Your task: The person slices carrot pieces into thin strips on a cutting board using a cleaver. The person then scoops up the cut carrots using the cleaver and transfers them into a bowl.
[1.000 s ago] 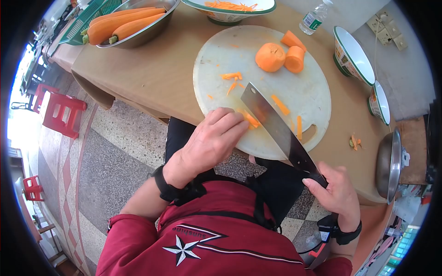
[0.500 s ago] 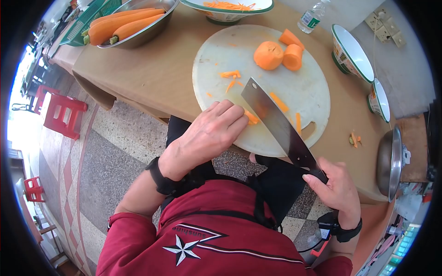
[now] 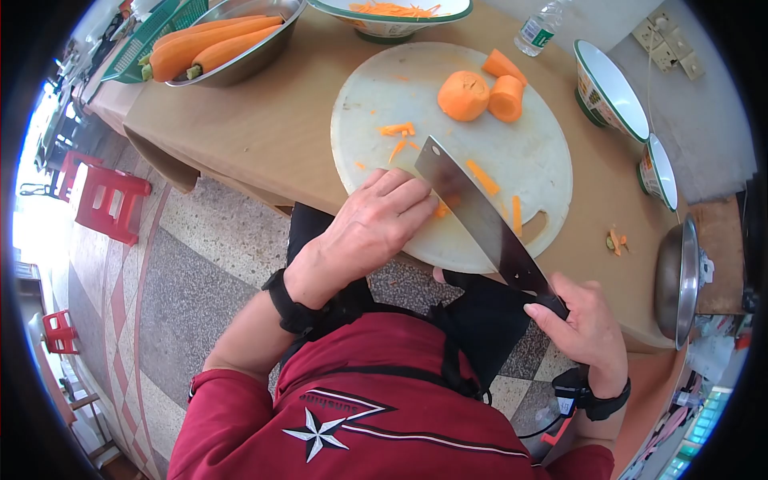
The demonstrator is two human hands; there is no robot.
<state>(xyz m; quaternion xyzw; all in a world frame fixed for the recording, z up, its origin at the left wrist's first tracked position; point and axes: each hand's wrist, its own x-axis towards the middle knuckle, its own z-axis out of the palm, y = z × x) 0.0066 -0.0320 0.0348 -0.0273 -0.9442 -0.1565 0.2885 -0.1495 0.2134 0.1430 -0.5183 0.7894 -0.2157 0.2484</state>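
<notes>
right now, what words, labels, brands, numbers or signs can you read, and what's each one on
"sunshine", upside down: shirt
Bottle label: too small to read
Tag on the right wrist's device: too blurred to read
Nothing else is legible.

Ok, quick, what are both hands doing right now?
Left hand: fingers curled beside cut carrot; can't tell if it grips any.
Right hand: closed, holding the cleaver.

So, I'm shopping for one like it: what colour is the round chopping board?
The chopping board is pale greyish white; the head view shows it.
</notes>
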